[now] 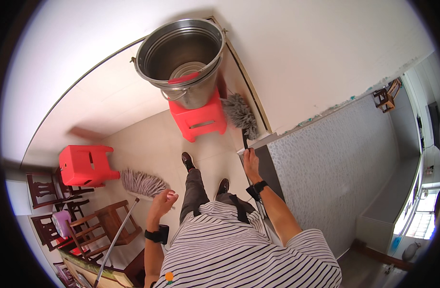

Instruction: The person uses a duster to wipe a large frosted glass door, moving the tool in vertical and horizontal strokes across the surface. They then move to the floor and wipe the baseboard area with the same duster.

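My right hand [251, 165] is closed around the black handle [245, 139] of a duster with a grey shaggy head [238, 112]. The duster head is held beside a red plastic stool [200, 120], close to the wall's lower tiled part. On that stool stands a large metal bucket [202, 94] with a wire handle and a red grip [184, 78]. A round ridged shape shows at its bottom. My left hand [162, 205] hangs with loosely curled fingers and holds nothing visible. Just beyond it lies a mop head [142, 183] of greyish strands on the floor.
Another red stool [84, 165] stands at the left wall. Wooden chairs [113, 221], a purple basin [61, 224], a slanting metal pole [115, 239] and a table edge [97, 268] crowd the lower left. At right, a patterned pale surface [324, 172] borders the tiled floor [158, 135].
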A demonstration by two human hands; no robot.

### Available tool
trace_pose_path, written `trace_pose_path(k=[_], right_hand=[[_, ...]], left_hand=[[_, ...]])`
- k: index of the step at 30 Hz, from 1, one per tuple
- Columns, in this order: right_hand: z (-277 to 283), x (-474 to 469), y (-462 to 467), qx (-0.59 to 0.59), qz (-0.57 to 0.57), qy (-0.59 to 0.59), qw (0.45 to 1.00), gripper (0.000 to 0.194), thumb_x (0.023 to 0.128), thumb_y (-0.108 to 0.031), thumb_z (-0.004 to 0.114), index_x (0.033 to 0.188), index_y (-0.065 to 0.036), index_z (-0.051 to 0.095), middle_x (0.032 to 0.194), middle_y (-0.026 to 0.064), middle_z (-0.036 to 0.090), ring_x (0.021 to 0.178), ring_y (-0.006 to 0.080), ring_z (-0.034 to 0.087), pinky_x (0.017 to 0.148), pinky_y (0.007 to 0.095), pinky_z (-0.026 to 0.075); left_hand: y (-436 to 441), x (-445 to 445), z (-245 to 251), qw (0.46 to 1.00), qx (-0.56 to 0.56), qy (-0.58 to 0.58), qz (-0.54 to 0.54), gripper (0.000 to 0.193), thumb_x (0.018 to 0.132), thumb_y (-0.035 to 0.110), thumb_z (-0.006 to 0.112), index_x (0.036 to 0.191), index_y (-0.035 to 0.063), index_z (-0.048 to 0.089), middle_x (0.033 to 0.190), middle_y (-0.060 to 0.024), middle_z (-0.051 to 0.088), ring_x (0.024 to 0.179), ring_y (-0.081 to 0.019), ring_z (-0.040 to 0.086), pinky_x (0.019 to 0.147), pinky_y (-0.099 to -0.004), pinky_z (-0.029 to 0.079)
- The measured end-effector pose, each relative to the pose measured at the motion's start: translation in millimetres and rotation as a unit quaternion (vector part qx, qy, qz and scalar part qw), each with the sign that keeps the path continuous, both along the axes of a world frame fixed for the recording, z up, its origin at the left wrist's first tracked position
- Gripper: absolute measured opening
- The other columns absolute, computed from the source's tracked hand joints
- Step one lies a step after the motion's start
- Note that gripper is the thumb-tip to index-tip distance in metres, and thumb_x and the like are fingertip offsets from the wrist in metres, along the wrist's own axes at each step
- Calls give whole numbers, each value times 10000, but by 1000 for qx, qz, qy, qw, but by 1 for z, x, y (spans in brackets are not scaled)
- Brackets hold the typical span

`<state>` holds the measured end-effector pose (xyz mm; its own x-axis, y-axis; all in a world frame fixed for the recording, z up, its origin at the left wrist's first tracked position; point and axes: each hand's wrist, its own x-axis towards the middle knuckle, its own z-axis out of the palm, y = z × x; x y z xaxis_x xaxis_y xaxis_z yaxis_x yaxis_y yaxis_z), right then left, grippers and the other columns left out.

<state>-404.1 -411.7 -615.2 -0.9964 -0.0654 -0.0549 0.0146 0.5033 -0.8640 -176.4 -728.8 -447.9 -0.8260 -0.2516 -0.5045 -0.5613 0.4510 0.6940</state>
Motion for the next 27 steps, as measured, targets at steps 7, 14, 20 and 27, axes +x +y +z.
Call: trace_pose_path(k=[7, 14, 20, 27], right_hand=[[-4, 19, -12, -32, -14, -281, 959, 352, 957, -315, 404, 881, 0, 539, 761, 146, 614, 684, 314, 593, 620, 400, 451], [133, 58, -27, -241, 147, -243, 928, 307, 986, -313, 384, 902, -52, 520, 630, -15, 432, 520, 62, 381, 456, 220, 330], [201, 82, -34, -192, 227, -107, 949, 430, 993, -263, 358, 1345, -16, 359, 606, 84, 488, 541, 184, 489, 541, 333, 395], [222, 98, -44, -78, 221, -92, 968, 420, 975, -255, 382, 1321, -19, 360, 699, 199, 583, 615, 355, 572, 587, 428, 428]], left_hand=[[27, -42, 11, 995, -20, 32, -94, 340, 851, 298, 629, 1016, 2, 611, 859, -147, 666, 756, -239, 653, 665, -328, 503], [72, -115, 20, 980, 124, 19, -155, 358, 927, 245, 535, 1164, -24, 535, 960, -126, 662, 835, -179, 648, 708, -288, 510], [102, -146, 46, 924, 361, 25, -122, 407, 977, 297, 468, 1199, -40, 520, 1005, -70, 607, 917, -154, 608, 821, -305, 513], [100, -136, 39, 916, 395, 10, -74, 390, 973, 337, 459, 1115, -10, 566, 1012, -72, 618, 926, -148, 597, 847, -317, 498]])
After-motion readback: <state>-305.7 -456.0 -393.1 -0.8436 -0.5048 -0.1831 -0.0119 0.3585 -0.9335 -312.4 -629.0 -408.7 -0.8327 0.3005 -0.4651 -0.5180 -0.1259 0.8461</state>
